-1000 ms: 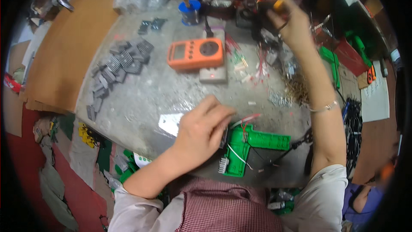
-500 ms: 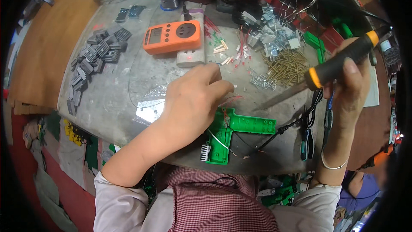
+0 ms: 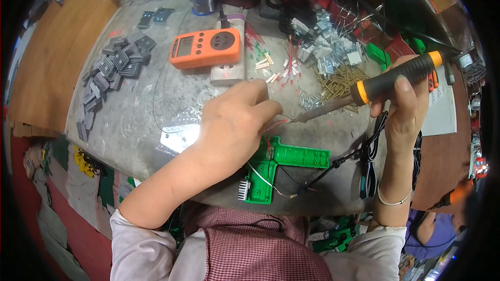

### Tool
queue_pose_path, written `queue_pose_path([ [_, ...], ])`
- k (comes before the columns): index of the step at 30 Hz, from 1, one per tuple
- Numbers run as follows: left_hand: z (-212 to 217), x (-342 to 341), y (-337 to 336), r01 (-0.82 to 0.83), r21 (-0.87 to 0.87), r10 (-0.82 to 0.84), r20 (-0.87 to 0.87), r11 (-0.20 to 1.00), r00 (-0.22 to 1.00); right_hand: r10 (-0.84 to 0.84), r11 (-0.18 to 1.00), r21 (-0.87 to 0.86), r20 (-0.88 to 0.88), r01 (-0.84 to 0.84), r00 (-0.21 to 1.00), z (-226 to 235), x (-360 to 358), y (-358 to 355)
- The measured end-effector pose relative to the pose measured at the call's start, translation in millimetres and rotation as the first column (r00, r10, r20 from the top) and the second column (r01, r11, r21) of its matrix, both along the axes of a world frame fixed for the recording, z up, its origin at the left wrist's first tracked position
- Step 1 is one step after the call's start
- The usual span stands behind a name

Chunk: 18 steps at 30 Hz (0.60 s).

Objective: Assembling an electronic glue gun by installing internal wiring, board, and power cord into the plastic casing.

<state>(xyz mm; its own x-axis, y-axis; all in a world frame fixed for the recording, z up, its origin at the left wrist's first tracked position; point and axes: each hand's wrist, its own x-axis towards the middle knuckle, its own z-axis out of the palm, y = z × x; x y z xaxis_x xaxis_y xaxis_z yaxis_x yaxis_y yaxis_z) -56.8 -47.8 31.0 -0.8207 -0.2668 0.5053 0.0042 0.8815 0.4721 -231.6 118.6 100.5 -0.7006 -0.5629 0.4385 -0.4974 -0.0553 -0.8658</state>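
My left hand (image 3: 237, 114) is closed in a pinch, with a thin red wire (image 3: 282, 122) coming out at its fingertips. A soldering iron (image 3: 396, 79) with a black and yellow handle is gripped in my right hand (image 3: 408, 101). Its tip points left and meets the wire's end or lies just beside it. Below the left hand, an open green plastic housing half (image 3: 302, 156) lies on the table. Red, white and black wires run from it, and a white finned piece (image 3: 243, 190) sits at its lower left. A black cable (image 3: 325, 173) reaches the housing from the right.
An orange meter (image 3: 179, 64) rests on a power strip (image 3: 221, 77) ahead. Dark finned blocks (image 3: 120, 62) are heaped at left. Brass screws (image 3: 341, 80), metal pieces (image 3: 325, 47) and small wired lights (image 3: 291, 70) lie at right. A solder spool (image 3: 203, 1) stands at the back.
My right hand has brought the soldering iron left and slightly down, so its tip is now at the red wire. My left hand stays almost in place.
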Motion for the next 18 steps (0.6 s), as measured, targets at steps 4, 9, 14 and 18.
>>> queue_pose_path([
  [4, -0.6, -0.3, 0.2, -0.005, 0.002, 0.005, 0.015, 1.000, 1.000, -0.022, 1.000, 0.018, -0.019, 0.023, 1.000, -2.5, -2.2, 0.0],
  [9, -1.7, -1.3, 1.1, -0.013, -0.004, 0.013, 0.002, 1.000, 1.000, -0.001, 1.000, -0.005, 0.002, 0.001, 1.000, -1.3, -0.8, 1.0],
  [14, -4.4, -1.4, -0.1, -0.014, -0.011, 0.014, 0.024, 1.000, 1.000, 0.038, 0.999, -0.012, 0.025, -0.037, 0.999, -2.7, -1.4, 2.1],
  [18, -5.7, -1.3, 1.2, -0.008, -0.002, 0.008, 0.014, 1.000, 1.000, 0.039, 0.999, -0.028, 0.029, -0.038, 0.999, -3.5, 0.1, 1.5],
])
